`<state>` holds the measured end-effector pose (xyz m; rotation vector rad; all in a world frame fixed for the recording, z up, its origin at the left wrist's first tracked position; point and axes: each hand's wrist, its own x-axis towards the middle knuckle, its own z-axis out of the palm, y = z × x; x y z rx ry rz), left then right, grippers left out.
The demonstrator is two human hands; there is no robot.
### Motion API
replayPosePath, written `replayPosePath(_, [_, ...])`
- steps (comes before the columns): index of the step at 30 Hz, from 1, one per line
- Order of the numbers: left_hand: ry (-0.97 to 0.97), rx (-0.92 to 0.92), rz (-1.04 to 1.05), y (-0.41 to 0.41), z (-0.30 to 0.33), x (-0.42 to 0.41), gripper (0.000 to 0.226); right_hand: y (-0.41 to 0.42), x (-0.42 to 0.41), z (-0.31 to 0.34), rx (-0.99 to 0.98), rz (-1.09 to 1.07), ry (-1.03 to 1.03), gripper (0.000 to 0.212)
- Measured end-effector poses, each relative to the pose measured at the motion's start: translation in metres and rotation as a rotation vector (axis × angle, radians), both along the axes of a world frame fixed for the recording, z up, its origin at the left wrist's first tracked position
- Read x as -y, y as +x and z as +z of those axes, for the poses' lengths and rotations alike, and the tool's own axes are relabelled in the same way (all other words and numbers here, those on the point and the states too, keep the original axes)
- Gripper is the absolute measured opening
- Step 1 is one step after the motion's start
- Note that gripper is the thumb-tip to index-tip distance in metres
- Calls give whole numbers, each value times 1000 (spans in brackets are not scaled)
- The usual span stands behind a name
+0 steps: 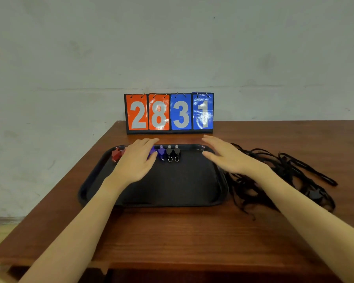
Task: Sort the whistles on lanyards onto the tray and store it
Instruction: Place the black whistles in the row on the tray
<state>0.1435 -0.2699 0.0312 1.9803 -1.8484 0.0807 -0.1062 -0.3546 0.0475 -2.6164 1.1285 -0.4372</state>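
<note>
A black tray (172, 188) lies on the brown table. Whistles sit in a row along its far edge: a red whistle (116, 154) at the left, a blue whistle (161, 152), then two black whistles (173, 153) with key rings. My left hand (138, 160) hovers flat over the row with straight fingers and hides part of it. My right hand (226, 157) is open above the tray's right rim, holding nothing. A tangled pile of black lanyards (274, 176) lies right of the tray, with one black whistle (315, 194) in it.
A flip scoreboard (169, 113) reading 2 8 3 1 stands at the table's back edge against the wall, just behind the tray. The table's left edge (74, 174) runs close to the tray. Bare wood shows in front of the tray.
</note>
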Motion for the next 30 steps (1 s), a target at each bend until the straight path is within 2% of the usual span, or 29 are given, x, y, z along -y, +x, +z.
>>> replayPosePath(4, [-98,-15,-134,-21,2,-7,48,-70,-4,-4,88,-131,-10,51])
replayPosePath(7, [-144,47,-232,-45,8,-8,47,-123,-9,-3,134,-261,39,45])
replayPosePath(12, [-131,166,-395,-88,14,-12,46,-188,-22,0,143,-346,37,19])
replayPosePath(14, [-136,170,-434,-106,13,-14,46,-203,-31,2,112,-335,77,23])
replayPosePath(19, [-160,207,-504,-141,6,-15,45,-226,-45,1,-133,-306,186,31])
replayPosePath(26, [-149,175,-513,-162,6,-18,44,-233,-45,-8,-88,-404,87,19])
replayPosePath(30, [-172,104,-463,-164,7,-24,42,-225,-51,5,-128,-542,-226,26])
